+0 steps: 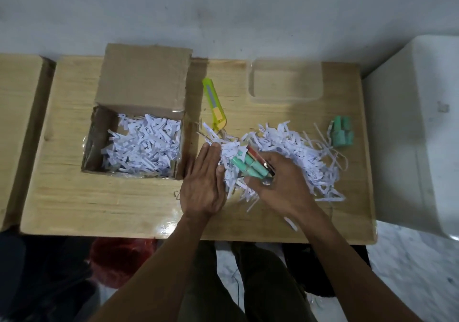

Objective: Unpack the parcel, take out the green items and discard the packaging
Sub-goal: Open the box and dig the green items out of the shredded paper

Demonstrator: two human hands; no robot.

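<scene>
An open cardboard box (141, 88) stands at the table's left, half full of white paper shreds (144, 145). To its right lies a loose pile of shreds (298, 152) on the table. My right hand (280, 185) grips a bundle of green pens (248, 166) over the near left part of that pile; a red and dark item sits in the same bundle. My left hand (206, 185) is flat with straight fingers, its edge against the pile's left side. A second green bundle (342, 131) lies at the table's right.
A yellow-green utility knife (213, 103) lies between the box and a clear plastic container (285, 80) at the back. The wooden table (99, 197) ends close to my legs. A white appliance (417, 135) stands right of it, another wooden surface (17, 122) left.
</scene>
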